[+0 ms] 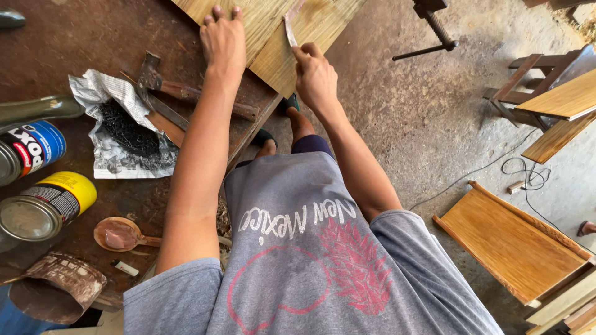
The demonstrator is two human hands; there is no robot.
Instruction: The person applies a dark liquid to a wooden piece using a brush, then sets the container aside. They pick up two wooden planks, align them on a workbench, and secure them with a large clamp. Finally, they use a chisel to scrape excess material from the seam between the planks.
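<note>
Head view | left hand [222, 38] flat on wood panel [273, 28] | right hand [315, 77] pinches scraper [290, 28] (possibly metal) | cans [46, 206] closed

Both hands [223, 37] on wooden board [273, 31]

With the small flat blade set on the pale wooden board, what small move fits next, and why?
Probably a short draw of the small flat blade along the pale wooden board toward its edge. The right hand pinches the blade, tip on the surface; the left hand lies flat on the board, bracing it.
</note>
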